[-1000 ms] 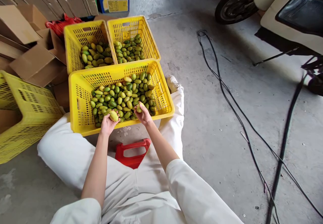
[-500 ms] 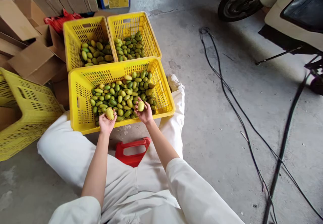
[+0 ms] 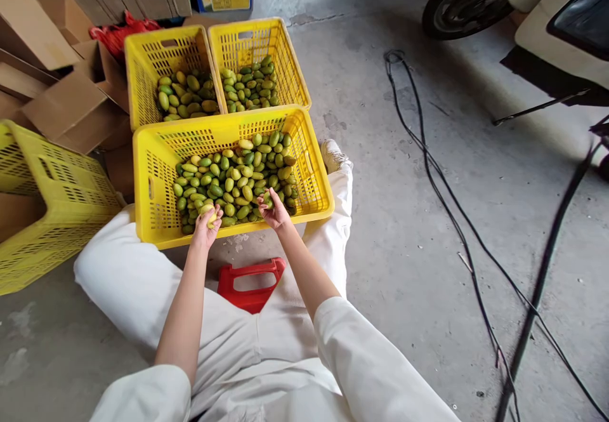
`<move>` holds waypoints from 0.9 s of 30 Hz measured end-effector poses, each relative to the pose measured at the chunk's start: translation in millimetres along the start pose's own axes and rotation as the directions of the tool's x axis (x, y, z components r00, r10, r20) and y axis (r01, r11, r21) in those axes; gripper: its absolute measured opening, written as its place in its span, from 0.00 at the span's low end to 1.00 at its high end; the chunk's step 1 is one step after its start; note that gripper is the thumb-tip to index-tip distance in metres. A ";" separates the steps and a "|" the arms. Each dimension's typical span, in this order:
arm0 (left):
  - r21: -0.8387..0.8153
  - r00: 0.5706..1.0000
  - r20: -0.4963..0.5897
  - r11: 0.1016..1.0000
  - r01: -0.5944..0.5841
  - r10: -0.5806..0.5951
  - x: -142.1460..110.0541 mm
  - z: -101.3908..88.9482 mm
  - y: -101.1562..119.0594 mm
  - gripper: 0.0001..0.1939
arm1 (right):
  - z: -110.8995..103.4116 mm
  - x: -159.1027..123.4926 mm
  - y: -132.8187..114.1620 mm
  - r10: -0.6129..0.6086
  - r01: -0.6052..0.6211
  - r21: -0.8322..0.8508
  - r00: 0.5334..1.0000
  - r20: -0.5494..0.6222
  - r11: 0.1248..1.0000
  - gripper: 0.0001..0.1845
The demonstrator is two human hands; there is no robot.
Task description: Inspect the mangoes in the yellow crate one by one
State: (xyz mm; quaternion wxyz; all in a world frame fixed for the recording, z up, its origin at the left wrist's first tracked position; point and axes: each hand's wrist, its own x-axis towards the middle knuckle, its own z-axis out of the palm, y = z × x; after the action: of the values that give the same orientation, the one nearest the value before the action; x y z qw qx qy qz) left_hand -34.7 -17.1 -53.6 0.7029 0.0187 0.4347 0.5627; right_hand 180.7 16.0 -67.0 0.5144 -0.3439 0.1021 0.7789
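Just above the near rim of the front yellow crate [image 3: 221, 242], my left hand [image 3: 207, 231] is closed around a yellow oval fruit [image 3: 211, 218], which its fingers partly cover. My right hand [image 3: 276, 213] grips a greenish oval fruit [image 3: 268, 200] over the right part of the same crate; fingers hide much of it. Under both hands lies a pile of smooth oval fruits [image 3: 229, 184], ranging from green to yellow, whose exact kind I cannot tell. The two hands are apart from each other.
Two more yellow crates, left [image 3: 137, 79] and right [image 3: 294, 66], hold similar fruits behind. A tilted crate [image 3: 76, 187] and cardboard boxes [image 3: 66, 105] stand left. A red plastic stool [image 3: 242, 298] sits between my legs. Black cables [image 3: 457, 219] and a vehicle [image 3: 537, 16] are right.
My fingers have turned and closed further over both fruits, which show less than before. The right hand's fruit now shows a greener side. The whole view has shifted slightly.
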 end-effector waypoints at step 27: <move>-0.006 0.998 -0.058 1.000 0.007 -0.007 1.2 -4.4 0.0 0.11 | -5.1 -10.0 0.1 0.023 -0.004 -0.107 0.983 0.182 0.994 0.18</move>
State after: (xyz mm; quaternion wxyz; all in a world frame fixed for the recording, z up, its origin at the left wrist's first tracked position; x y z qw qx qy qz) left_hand -37.5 -18.2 -57.1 0.6920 -0.0013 0.4532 0.5619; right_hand 185.1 6.0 -64.4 0.4973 -0.2969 0.0151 0.8151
